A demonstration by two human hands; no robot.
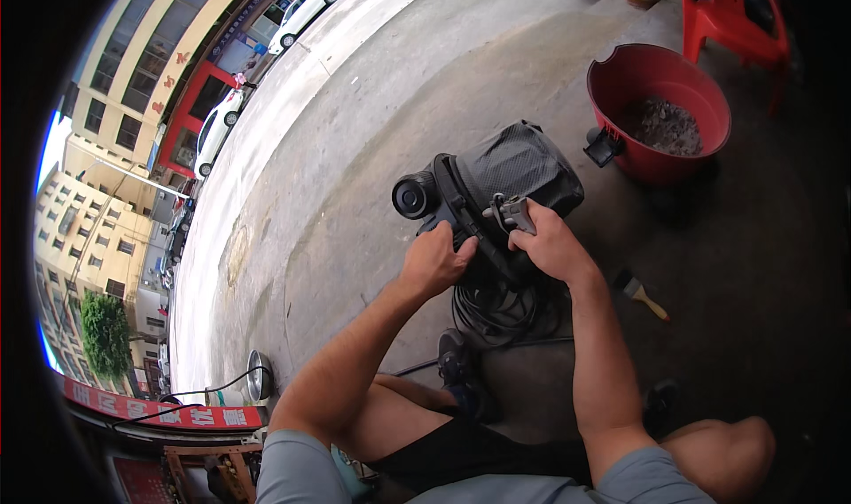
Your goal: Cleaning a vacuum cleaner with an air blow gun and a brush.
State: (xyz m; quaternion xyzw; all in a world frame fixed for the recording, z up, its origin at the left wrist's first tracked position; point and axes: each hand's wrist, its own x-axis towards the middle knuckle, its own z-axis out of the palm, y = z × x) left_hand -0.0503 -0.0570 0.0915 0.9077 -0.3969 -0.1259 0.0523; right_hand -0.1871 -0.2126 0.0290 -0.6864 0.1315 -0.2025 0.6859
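A black vacuum cleaner head (452, 189) with a round wheel-like knob lies tipped on its side on the concrete floor. A grey mesh filter bag (519, 163) covers its far end. My left hand (438, 260) is closed on the near edge of the black housing, its fingertips partly hidden. My right hand (554, 247) grips a silver-grey metal pistol-shaped tool (510, 210), seemingly an air blow gun. The tool's front end is right by the rim where bag and housing meet. Beneath the head, a coiled black cable (496, 313) is bunched on the floor.
A red tub (612, 118) with a black latch holds grey dust and debris at the right. Behind it stands a red plastic chair (731, 25). A paintbrush (643, 294) lies right of my forearm. A metal basin (259, 375) sits far left; white cars (306, 12) are parked beyond.
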